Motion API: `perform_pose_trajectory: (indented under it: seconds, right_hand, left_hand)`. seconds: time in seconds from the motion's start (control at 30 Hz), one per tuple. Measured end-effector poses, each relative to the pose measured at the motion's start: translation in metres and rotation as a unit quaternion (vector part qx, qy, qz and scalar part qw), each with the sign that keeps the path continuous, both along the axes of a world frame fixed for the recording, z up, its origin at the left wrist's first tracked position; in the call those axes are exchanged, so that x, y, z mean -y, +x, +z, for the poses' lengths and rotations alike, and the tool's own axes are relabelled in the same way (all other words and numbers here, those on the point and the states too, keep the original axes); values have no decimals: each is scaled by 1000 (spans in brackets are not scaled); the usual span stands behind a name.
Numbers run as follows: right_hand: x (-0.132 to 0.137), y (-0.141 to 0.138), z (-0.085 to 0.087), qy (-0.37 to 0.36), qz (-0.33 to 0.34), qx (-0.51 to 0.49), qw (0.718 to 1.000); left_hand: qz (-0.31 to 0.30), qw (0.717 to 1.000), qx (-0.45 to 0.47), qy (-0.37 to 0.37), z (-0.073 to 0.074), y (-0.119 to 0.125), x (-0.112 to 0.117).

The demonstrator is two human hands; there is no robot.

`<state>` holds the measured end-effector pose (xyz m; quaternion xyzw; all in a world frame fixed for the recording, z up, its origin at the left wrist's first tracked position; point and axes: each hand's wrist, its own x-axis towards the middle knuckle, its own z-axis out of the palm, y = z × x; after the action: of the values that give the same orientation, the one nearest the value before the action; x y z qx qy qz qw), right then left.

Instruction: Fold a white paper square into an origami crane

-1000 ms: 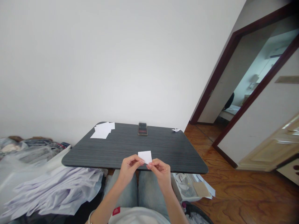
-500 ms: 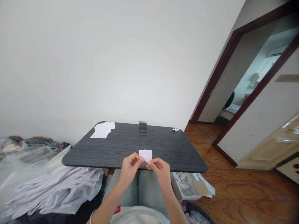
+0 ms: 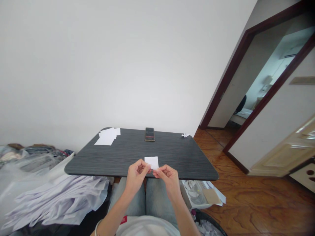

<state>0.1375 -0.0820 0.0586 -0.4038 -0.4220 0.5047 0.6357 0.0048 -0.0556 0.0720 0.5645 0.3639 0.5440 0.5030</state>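
Observation:
A small folded white paper point(image 3: 152, 161) is held over the near edge of the dark grey table point(image 3: 172, 157). My left hand point(image 3: 136, 175) pinches its lower left edge with fingertips closed. My right hand point(image 3: 168, 177) pinches its lower right edge in the same way. The two hands almost touch, just above my knees in light jeans. The paper's lower part is hidden behind my fingers.
Several loose white sheets point(image 3: 107, 136) lie at the table's far left, a phone point(image 3: 149, 134) stands at the far middle, and a small folded paper figure point(image 3: 184, 135) sits at the far right. Piled clothes point(image 3: 51, 200) are on my left; a box of scraps point(image 3: 200, 193) is on the floor at right.
The paper and both hands have dipped slightly and my fingers have worked closer along its lower edge. Nothing on the table has moved.

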Motion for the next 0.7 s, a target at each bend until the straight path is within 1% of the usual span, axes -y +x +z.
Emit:
perform_pose_trajectory:
  seconds: [0.1,0.17,0.33,0.53,0.7]
  right_hand:
    - [-1,2,-1,-3,-15,-43,999]
    - [-2,2,-1,-13,-12,-49,999]
    - [-3,-1,-1,-30,35,9,999]
    - [-3,-2,-4,-17,11,52,998]
    - [-2,-3,-3,-7,0,55,998]
  left_hand:
    - [16,1000,-10,4,3,-2,0]
    - [18,1000,-15,5,3,-2,0]
    - [20,999,-42,19,-1,0,1]
    - [25,999,-36,20,-2,2,3]
    - [41,999,-24,18,-5,5,4]
